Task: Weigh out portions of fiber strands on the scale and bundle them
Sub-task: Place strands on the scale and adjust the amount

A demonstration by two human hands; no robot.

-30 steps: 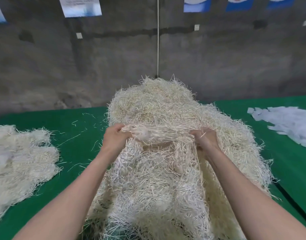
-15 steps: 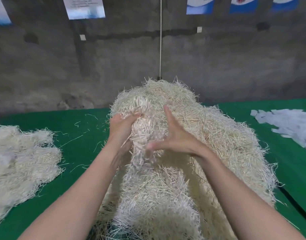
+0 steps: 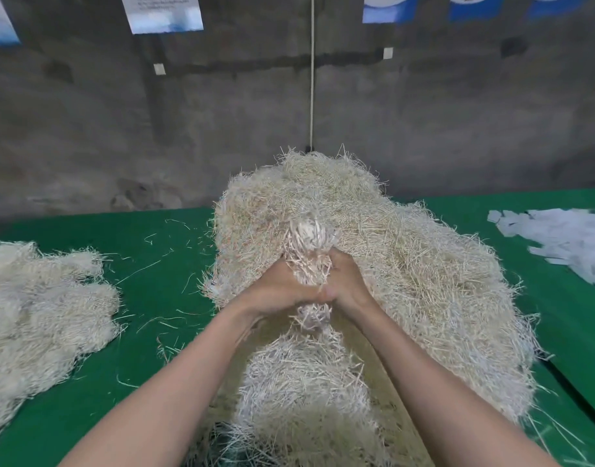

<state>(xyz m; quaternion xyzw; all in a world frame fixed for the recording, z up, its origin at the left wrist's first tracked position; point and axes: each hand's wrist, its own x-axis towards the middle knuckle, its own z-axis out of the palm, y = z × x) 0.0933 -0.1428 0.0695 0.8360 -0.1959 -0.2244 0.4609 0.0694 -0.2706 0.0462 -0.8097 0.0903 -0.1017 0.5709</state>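
A big heap of pale fiber strands (image 3: 407,264) fills the middle of the green table (image 3: 161,237). Over its near slope I hold an upright bundle of strands (image 3: 306,237). My left hand (image 3: 276,291) and my right hand (image 3: 346,281) grip the bundle together, side by side, fingers curled round its middle. The bundle's top fans out above my hands and a short tuft sticks out below them. No scale shows in the view.
A second, flatter pile of strands (image 3: 36,315) lies at the left of the table. White paper strips (image 3: 565,241) are spread at the far right. A dark seam (image 3: 572,382) crosses the cloth at the right. Behind the table is a grey wall with a hanging cord (image 3: 311,79).
A second ago I held a strand bunch stretched sideways between both hands. My right hand then let go and opened. Now both hands are clasped round the bunch, which stands upright.
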